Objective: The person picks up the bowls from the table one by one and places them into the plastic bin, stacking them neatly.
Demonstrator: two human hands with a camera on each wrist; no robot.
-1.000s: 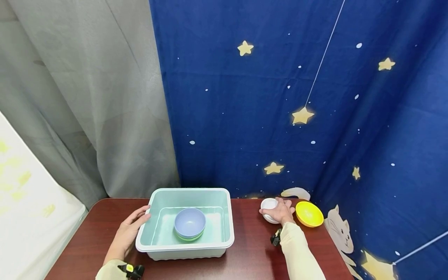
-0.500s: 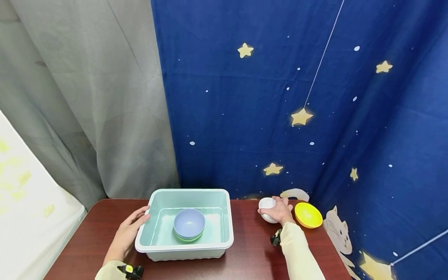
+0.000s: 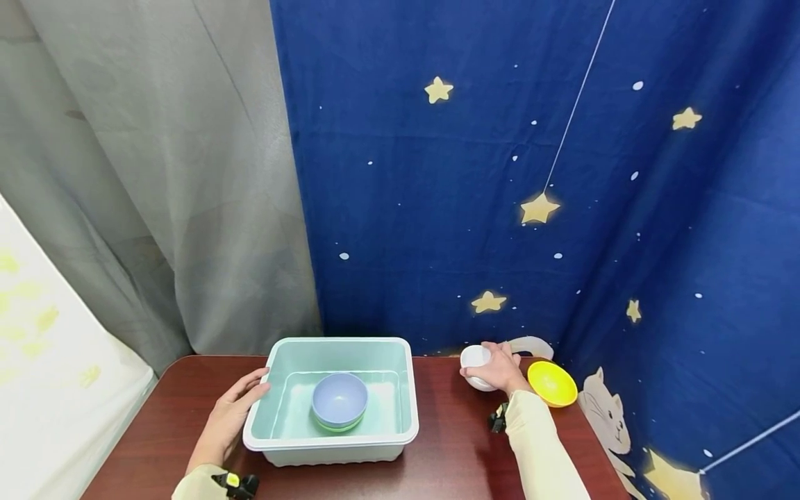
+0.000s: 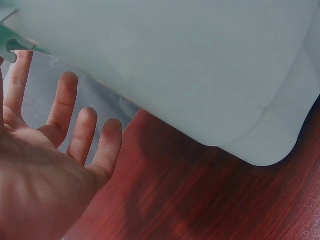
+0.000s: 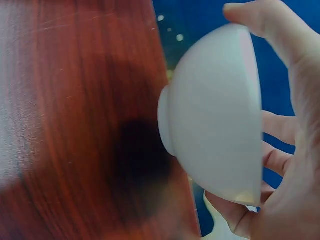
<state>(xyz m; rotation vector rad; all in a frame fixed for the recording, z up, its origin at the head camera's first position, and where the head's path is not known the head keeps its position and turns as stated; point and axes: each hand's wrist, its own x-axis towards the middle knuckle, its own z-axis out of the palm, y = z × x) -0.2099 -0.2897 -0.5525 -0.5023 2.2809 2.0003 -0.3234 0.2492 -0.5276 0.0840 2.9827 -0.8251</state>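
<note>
My right hand (image 3: 502, 368) grips a small white bowl (image 3: 475, 356) by its rim, above the table's far right part. In the right wrist view the bowl (image 5: 215, 120) is tilted on its side, its foot clear of the tabletop, with thumb and fingers at opposite sides of the rim. My left hand (image 3: 226, 420) rests at the left rim of a pale green tub (image 3: 337, 439). Seen from the left wrist, its fingers (image 4: 62, 102) are spread and fairly straight beside the tub wall (image 4: 175, 65). Inside the tub, a lavender bowl (image 3: 339, 398) sits in a green bowl (image 3: 337, 427).
A yellow bowl (image 3: 553, 384) stands just right of my right hand, near the table's right edge. The reddish-brown table (image 3: 437, 444) ends at a blue star-patterned curtain (image 3: 425, 208) and a grey curtain (image 3: 244, 208) behind it.
The white bowl has been lifted and tilted in my right hand, moving slightly up and left. My left hand, the tub and the other bowls stay where they were.
</note>
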